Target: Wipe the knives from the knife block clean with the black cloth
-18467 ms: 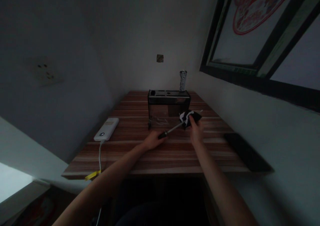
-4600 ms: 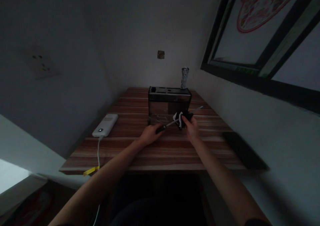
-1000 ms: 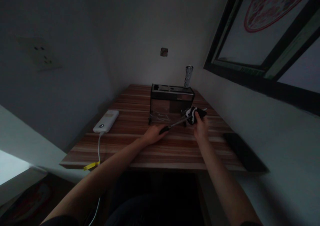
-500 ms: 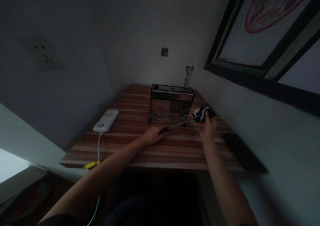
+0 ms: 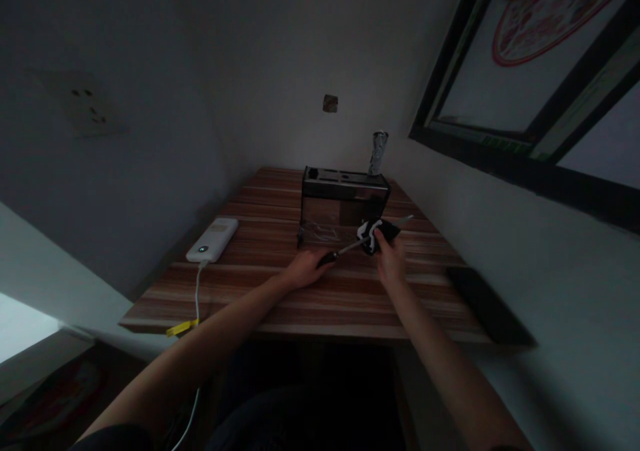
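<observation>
My left hand [image 5: 301, 270] grips the dark handle of a long metal knife [image 5: 350, 247] that points up and to the right over the striped wooden table [image 5: 310, 304]. My right hand [image 5: 390, 263] pinches a black and white cloth [image 5: 376, 231] wrapped around the blade near its middle. The blade tip [image 5: 407, 218] shows beyond the cloth. Both hands are just in front of a black knife rack [image 5: 344, 201] with slots in its top.
A white power bank [image 5: 213, 240] with a white cable [image 5: 198, 298] and yellow tag lies at the left. A dark flat object [image 5: 487, 304] lies at the table's right edge. A silvery cylinder [image 5: 378, 152] stands behind the rack. Walls close in left and right, with a framed window [image 5: 525, 71].
My right hand slid the cloth out along the blade toward the tip half a second ago and has now drawn it back to the middle. The left hand stays on the handle.
</observation>
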The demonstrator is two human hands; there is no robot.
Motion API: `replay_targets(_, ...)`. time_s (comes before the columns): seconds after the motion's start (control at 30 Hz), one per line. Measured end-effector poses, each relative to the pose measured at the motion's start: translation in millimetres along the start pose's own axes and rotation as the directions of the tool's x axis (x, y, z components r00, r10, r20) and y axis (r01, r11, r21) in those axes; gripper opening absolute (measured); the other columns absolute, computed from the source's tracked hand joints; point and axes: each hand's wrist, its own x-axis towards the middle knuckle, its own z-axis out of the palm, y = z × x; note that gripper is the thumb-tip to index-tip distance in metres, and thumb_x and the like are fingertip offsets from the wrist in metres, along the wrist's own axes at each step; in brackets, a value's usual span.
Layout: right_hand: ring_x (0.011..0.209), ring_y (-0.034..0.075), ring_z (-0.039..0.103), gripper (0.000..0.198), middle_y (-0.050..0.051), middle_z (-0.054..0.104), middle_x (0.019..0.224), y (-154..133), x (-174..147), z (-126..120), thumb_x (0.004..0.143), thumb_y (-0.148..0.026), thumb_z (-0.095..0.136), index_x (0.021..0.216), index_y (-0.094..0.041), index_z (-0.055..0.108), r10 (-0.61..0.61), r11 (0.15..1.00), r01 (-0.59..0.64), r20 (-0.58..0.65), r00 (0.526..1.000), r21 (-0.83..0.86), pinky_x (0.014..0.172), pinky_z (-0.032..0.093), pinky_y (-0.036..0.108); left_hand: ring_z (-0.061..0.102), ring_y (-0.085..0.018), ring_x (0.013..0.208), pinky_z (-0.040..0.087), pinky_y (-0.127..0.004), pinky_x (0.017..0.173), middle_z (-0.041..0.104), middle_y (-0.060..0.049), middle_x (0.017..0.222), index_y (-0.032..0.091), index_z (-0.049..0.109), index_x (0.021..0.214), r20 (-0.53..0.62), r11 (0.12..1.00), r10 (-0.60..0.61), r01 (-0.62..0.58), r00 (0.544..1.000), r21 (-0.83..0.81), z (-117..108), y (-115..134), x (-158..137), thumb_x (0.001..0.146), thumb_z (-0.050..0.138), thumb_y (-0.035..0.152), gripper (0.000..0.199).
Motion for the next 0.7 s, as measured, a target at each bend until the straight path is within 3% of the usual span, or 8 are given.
replay_targets(0.17,0.079,0.017,0.063,0.036,0.004,0.07,0.088,12,-19,8,0.057,-0.034,0.074,0.087,-0.016,0.066,0.036,0.99,-0.018,0.122,0.992,-0.14,0.073,0.049,0.03,0.063,-0.019,0.091,0.047,-0.027,0.079,0.067,-0.007,0.099,0.018,0.056,0.108,-0.055,1.0,0.025,-0.025,0.998,0.009,1,-1,0,0.085,0.047,0.033,0.029)
replay_targets(0.37,0.083,0.021,0.063,0.042,0.004,0.07,0.091,25,-37,15,0.053,-0.032,0.076,0.091,-0.017,0.064,0.097,0.969,-0.03,0.265,0.959,-0.245,0.078,0.048,0.035,0.063,-0.02,0.088,0.047,-0.028,0.076,0.067,-0.008,0.098,0.017,0.054,0.11,-0.041,0.998,0.059,-0.058,0.997,0.016,2,-3,0,0.085,0.048,0.029,0.029)
replay_targets(0.7,0.085,0.021,0.063,0.044,0.005,0.069,0.093,31,-39,15,0.055,-0.032,0.076,0.094,-0.017,0.062,0.097,0.961,-0.022,0.263,0.96,-0.275,0.08,0.047,0.036,0.064,-0.021,0.085,0.048,-0.028,0.073,0.067,-0.008,0.096,0.017,0.053,0.112,-0.011,0.998,0.043,-0.042,0.999,0.041,2,-5,1,0.084,0.047,0.028,0.03)
